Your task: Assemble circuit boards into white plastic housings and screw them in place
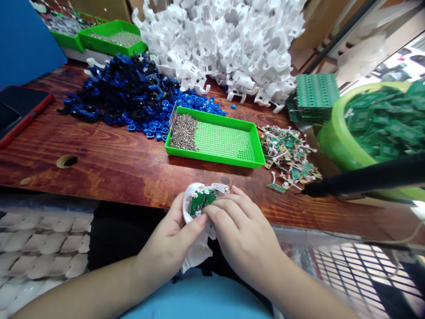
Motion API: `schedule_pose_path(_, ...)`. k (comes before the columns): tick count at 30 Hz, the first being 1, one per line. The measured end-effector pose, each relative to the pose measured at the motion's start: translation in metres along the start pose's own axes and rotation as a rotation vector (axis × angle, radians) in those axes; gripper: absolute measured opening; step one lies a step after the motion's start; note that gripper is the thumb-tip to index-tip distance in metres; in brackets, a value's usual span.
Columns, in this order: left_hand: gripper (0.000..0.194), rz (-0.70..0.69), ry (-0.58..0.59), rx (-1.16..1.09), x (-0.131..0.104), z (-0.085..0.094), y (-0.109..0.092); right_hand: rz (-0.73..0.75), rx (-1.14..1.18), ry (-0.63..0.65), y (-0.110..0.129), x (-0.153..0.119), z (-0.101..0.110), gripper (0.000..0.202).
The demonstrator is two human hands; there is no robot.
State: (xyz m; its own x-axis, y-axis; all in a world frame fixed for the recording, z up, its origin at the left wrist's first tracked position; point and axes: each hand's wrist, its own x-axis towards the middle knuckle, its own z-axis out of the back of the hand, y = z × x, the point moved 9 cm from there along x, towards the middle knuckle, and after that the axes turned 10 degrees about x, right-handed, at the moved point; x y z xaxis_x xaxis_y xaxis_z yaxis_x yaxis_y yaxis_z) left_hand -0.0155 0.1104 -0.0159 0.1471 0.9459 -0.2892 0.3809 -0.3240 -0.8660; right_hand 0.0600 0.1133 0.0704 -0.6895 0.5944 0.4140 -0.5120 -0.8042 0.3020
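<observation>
Close to the table's front edge, a white plastic housing (188, 201) is held up with its open side toward me. A green circuit board (199, 200) sits inside it. My left hand (175, 235) is wrapped round the housing's left side, its thumb pressing near the board's lower edge. From the right, my right hand (242, 226) is closed over the housing, with the fingers bent onto the board; those fingers hide its right part. Whether a small part is under the right fingertips cannot be seen.
Beyond my hands lies a green tray (215, 160) of small screws. Behind it are blue buttons (156, 128), black-and-blue parts (122, 88) and white housings (219, 44). Small boards (292, 155), stacked panels (317, 91), a tub (338, 133) and a black screwdriver (358, 179) are right; a phone (23, 106), left.
</observation>
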Motion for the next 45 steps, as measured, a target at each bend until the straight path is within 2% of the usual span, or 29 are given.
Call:
schedule_pose_path(5,0.025,-0.003,-0.059,0.031,0.000,0.005,0.003,-0.027,0.028,-0.013,0.001,0.000,-0.004,0.019)
schedule_pose_path(10,0.025,0.118,-0.034,-0.172,0.002,0.005,0.014,0.010,0.107,-0.030,0.005,-0.009,0.003,0.022)
schedule_pose_path(11,0.026,0.139,-0.037,-0.200,0.001,0.006,0.016,0.015,0.125,-0.077,0.005,-0.013,0.008,0.026)
schedule_pose_path(13,0.028,0.169,-0.063,-0.216,0.001,0.008,0.018,-0.065,0.189,-0.288,-0.007,-0.024,0.024,0.034)
schedule_pose_path(15,0.030,0.179,-0.098,-0.185,0.000,0.011,0.019,-0.288,0.347,-0.493,-0.032,-0.038,0.031,0.038)
schedule_pose_path(16,0.031,0.174,-0.108,-0.168,-0.001,0.012,0.020,-0.412,0.483,-0.518,-0.046,-0.044,0.024,0.039)
schedule_pose_path(18,0.034,0.157,-0.101,-0.131,-0.002,0.011,0.020,-0.594,0.810,-0.396,-0.059,-0.044,-0.005,0.039)
schedule_pose_path(20,0.038,0.130,-0.082,-0.106,-0.003,0.008,0.019,-0.672,1.056,-0.237,-0.055,-0.039,-0.029,0.037)
schedule_pose_path(21,0.040,0.120,-0.076,-0.096,-0.004,0.007,0.019,-0.698,1.123,-0.206,-0.053,-0.038,-0.035,0.034)
schedule_pose_path(27,0.036,0.090,-0.090,0.001,-0.012,0.007,0.018,-0.805,1.190,-0.202,-0.051,-0.044,-0.043,0.027)
schedule_pose_path(31,0.034,0.064,-0.026,0.070,-0.013,0.004,0.016,-0.781,1.207,-0.179,-0.049,-0.048,-0.047,0.031)
schedule_pose_path(35,0.033,0.074,-0.016,0.126,-0.013,0.004,0.016,-0.797,1.369,-0.186,-0.048,-0.046,-0.055,0.030)
schedule_pose_path(39,0.029,-0.035,0.018,0.335,-0.016,0.004,0.012,-0.906,1.518,-0.260,-0.049,-0.047,-0.063,0.027)
schedule_pose_path(45,0.030,-0.142,0.007,0.526,-0.021,0.012,0.010,-1.003,1.533,-0.185,-0.049,-0.045,-0.075,0.033)
